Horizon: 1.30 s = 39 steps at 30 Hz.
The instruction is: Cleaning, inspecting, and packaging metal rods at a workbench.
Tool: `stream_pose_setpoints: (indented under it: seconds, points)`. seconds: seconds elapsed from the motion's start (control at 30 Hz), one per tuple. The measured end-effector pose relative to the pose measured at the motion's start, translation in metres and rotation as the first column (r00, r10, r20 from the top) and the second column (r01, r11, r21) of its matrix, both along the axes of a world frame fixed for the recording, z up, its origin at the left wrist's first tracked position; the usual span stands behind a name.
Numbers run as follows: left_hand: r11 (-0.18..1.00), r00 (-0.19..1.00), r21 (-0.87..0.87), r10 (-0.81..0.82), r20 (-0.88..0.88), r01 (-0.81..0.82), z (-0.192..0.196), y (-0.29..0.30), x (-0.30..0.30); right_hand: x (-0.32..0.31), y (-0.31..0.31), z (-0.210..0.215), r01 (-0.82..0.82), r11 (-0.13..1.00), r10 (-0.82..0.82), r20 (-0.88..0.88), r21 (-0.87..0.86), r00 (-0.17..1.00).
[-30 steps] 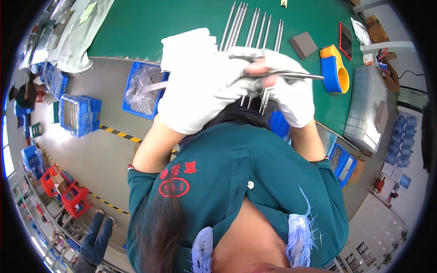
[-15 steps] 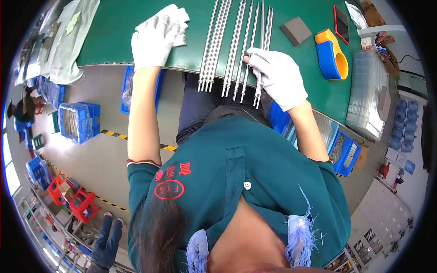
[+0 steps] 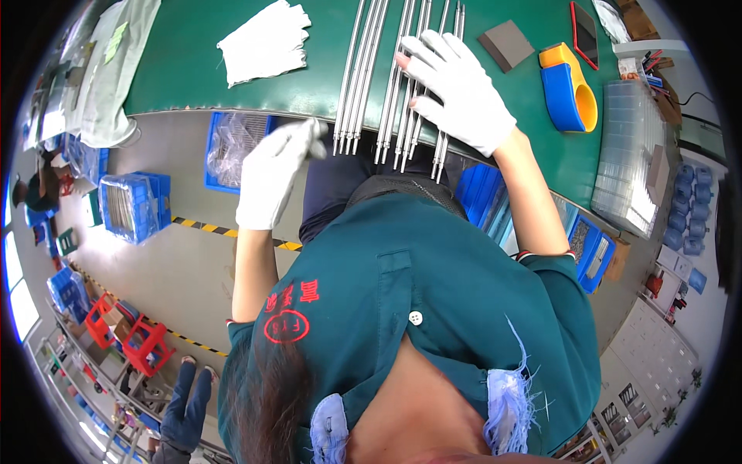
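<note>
Several slim silver metal rods (image 3: 361,77) lie side by side on the green table, their stepped near ends jutting past its front edge. My right hand (image 3: 464,93), in a white glove with bare thumb and index tips, lies over the right-hand rods with fingers stretched and apart. It appears to touch them, though its palm side is hidden. My left hand (image 3: 274,178), also white-gloved, is off the table's front edge, left of the rods; its fingers are smeared by motion. Beyond it, a spare pair of white gloves (image 3: 267,45) lies flat on the table.
On the table's right are a grey-brown block (image 3: 506,45), a blue and yellow tape dispenser (image 3: 563,89) and a red-edged phone (image 3: 584,35). Clear plastic trays (image 3: 624,147) stack beyond. Blue bins (image 3: 591,251) sit below right; another blue bin (image 3: 224,174) is below left. A person (image 3: 185,410) stands behind.
My left hand has left the spare gloves and come back toward me, off the table edge. My right hand has moved farther over the rods and spread its fingers; the right-hand rods have shifted together.
</note>
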<state>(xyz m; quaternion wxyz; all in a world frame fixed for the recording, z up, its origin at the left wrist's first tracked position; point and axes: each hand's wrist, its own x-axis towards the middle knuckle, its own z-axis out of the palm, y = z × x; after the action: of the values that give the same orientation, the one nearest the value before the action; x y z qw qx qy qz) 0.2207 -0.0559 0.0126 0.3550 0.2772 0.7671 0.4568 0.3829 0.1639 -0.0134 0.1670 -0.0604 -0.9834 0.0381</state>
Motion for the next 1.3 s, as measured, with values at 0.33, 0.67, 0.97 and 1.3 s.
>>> stream_pose_setpoints:
  seconds: [0.33, 0.67, 0.97, 1.3]
  points:
    - [1.0, 0.832, -0.004, -0.012, 0.555, 0.017, -0.044, -0.027, 0.015, -0.048, -0.008, -0.012, -0.125, 0.988, 0.124, 0.015, 0.094, 0.992]
    - [0.909, 0.821, -0.172, -0.245, 0.516, 0.38, -0.043, -0.02, 0.03, -0.07, 0.037, 0.011, 0.278, 0.937, -0.268, 0.076, -0.209, 0.96]
    - [0.875, 0.75, -0.022, -0.401, 0.525, 0.483, -0.053, -0.014, 0.042, -0.09, 0.073, -0.006, 0.343, 0.918, -0.347, 0.016, -0.201, 0.938]
    - [0.914, 0.813, -0.116, -0.28, 0.511, 0.388, -0.039, -0.001, 0.042, -0.087, 0.062, -0.011, 0.419, 0.844, -0.469, -0.082, -0.334, 0.879]
